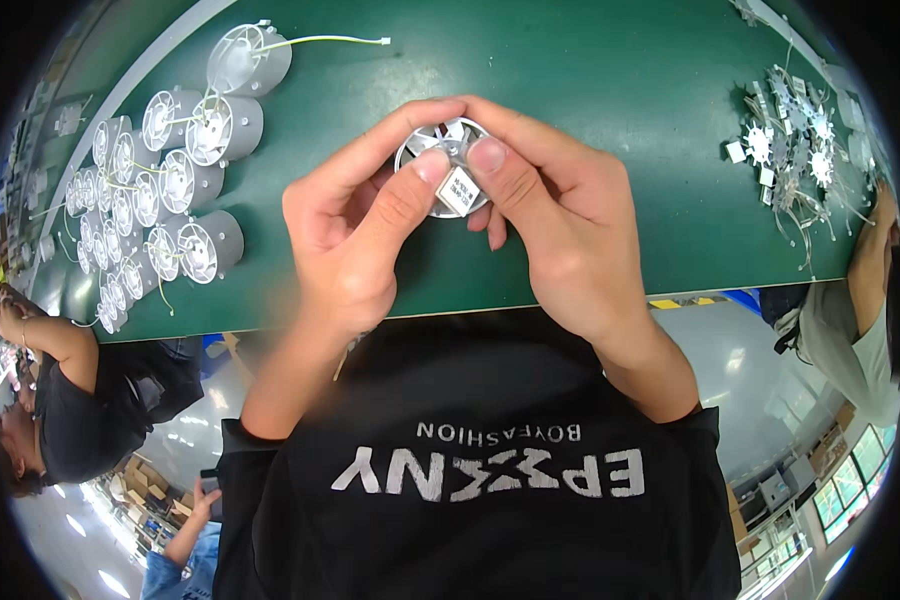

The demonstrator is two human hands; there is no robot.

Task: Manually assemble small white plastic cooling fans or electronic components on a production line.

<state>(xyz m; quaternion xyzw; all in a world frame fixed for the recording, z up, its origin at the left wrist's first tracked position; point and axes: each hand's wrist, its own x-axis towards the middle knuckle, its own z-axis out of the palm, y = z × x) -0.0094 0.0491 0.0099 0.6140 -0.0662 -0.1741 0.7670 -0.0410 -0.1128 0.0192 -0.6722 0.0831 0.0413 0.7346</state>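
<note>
Both my hands grip a round white fan housing (455, 130) with spokes, held above the green table near its front edge. My left hand (353, 225) wraps its left side, thumb pressed on the face. My right hand (575, 220) closes round the other side, its thumb also on the face by the hub. A small square white part (459, 190) with dark print sits on the housing between and just below my thumbs. My fingers hide most of the housing's outer wall.
At the left stand rows of white cylindrical fan housings (228, 140), some with thin wires hanging out. A tangled heap of small white parts with wires (795, 150) lies at the right on the green table (590, 70). Co-workers (120, 385) are at both sides.
</note>
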